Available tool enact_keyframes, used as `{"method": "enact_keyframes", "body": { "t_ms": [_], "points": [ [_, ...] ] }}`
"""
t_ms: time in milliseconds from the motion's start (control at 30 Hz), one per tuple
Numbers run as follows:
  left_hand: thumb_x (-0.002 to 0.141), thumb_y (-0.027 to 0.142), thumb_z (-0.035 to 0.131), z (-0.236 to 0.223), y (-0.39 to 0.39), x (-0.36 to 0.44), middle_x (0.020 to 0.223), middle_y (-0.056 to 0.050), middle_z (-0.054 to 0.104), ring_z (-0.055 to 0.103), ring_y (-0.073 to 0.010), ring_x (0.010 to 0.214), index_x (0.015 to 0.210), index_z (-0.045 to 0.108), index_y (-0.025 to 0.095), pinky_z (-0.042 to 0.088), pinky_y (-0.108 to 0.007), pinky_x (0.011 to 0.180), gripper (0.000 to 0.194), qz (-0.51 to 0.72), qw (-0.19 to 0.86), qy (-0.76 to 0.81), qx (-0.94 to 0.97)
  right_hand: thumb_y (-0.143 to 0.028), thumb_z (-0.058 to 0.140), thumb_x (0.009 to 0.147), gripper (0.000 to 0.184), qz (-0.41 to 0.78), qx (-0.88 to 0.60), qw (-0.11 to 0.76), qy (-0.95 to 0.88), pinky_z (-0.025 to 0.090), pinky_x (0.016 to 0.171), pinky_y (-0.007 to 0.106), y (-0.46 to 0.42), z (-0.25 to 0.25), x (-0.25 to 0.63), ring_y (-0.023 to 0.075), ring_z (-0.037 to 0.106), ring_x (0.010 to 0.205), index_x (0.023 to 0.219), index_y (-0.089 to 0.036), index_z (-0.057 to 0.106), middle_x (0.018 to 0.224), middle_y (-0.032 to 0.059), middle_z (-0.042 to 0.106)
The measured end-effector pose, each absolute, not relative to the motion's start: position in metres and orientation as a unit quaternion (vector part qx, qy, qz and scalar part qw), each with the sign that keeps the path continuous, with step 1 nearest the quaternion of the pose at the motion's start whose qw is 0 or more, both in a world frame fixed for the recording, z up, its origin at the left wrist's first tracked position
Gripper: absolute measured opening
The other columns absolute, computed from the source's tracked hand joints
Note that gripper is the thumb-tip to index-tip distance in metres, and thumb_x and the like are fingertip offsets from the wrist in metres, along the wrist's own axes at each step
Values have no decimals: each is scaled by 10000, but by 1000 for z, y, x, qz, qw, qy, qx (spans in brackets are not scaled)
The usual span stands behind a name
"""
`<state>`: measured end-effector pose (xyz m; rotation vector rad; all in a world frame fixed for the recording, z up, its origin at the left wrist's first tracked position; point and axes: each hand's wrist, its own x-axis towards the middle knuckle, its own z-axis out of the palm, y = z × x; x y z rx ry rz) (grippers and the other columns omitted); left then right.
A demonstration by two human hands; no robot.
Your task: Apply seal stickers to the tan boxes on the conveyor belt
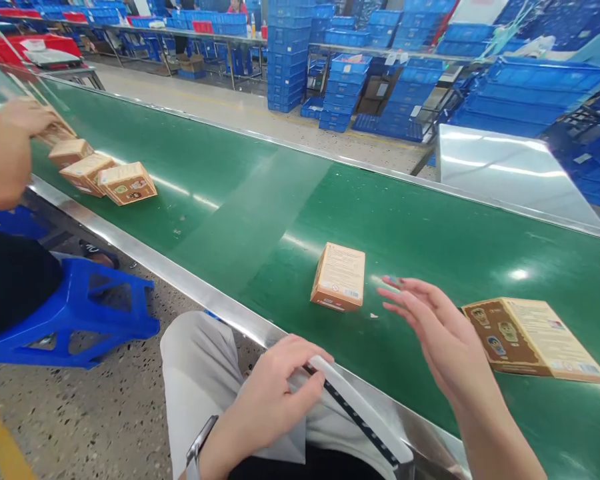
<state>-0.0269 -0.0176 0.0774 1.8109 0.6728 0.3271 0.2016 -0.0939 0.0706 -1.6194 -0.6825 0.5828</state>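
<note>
My left hand [273,393] is closed at the belt's near edge, thumb and fingers around the end of a long white strip-like object [363,417] with a black, white-dotted side. That object slants over my lap along the metal rim; its exact kind is unclear. Over the green belt my right hand [443,337] is open, fingers stretched toward a small printed brown carton [341,273], with a gap between them. The carton stands folded up on the belt. A flat, unfolded brown carton [530,337] lies to the right, partly behind my right wrist.
A green conveyor belt [220,233] crosses in front of me. Farther left, several brown cartons [127,183] sit near a co-worker's hand [20,123]. A blue stool [90,307] stands at left. Stacked blue crates [289,60] and a metal sheet [510,167] are beyond the belt.
</note>
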Motion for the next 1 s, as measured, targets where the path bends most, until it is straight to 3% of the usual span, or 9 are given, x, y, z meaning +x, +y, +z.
{"method": "enact_keyframes", "body": {
  "t_ms": [133, 233, 367, 533, 633, 767, 1000],
  "points": [
    [897, 173, 525, 81, -6, -23, 1447, -71, 603, 429, -288, 1437, 642, 399, 216, 432, -433, 1122, 288, 156, 500, 199, 828, -627, 760, 780, 626, 316, -674, 596, -300, 582, 925, 460, -59, 60, 218, 290, 670, 1130, 1241, -257, 555, 1285, 111, 674],
    [897, 142, 530, 76, -1, -12, 1591, -76, 435, 261, -338, 1532, 630, 447, 207, 317, -558, 1215, 287, 168, 427, 159, 874, -640, 763, 752, 690, 327, -679, 560, -344, 591, 865, 472, -46, 60, 217, 287, 696, 1031, 1256, -229, 535, 1223, 136, 699],
    [901, 139, 541, 64, 6, 10, 1582, -97, 438, 277, -350, 1523, 650, 547, 194, 262, -603, 1235, 257, 182, 357, 117, 909, -664, 773, 715, 600, 307, -702, 560, -316, 565, 874, 452, -49, 69, 221, 300, 674, 1058, 1097, -219, 650, 1245, 130, 688],
    [909, 137, 532, 60, 8, 26, 1509, -87, 544, 366, -303, 1492, 650, 594, 196, 415, -465, 1195, 273, 200, 357, 98, 907, -700, 817, 629, 535, 365, -710, 519, -305, 510, 926, 447, -54, 87, 235, 340, 605, 1157, 812, -208, 716, 1258, 117, 685],
    [909, 125, 513, 62, 4, 28, 1511, -62, 544, 379, -291, 1487, 639, 586, 198, 473, -401, 1153, 289, 196, 356, 94, 909, -727, 799, 615, 561, 390, -732, 456, -324, 491, 917, 441, -53, 95, 242, 325, 632, 1060, 789, -200, 719, 1121, 110, 732],
    [886, 96, 526, 65, -2, 31, 1513, -51, 544, 373, -275, 1491, 604, 563, 194, 462, -352, 1163, 301, 190, 359, 82, 910, -765, 777, 596, 628, 391, -754, 397, -347, 512, 795, 385, -53, 103, 251, 279, 652, 887, 816, -179, 729, 940, 98, 742],
    [888, 98, 534, 67, -11, 38, 1544, -44, 506, 367, -278, 1494, 633, 621, 183, 466, -394, 1167, 283, 182, 366, 73, 910, -805, 780, 542, 665, 401, -767, 367, -341, 515, 735, 361, -62, 109, 260, 264, 660, 831, 792, -191, 720, 903, 91, 746]
  ]
}}
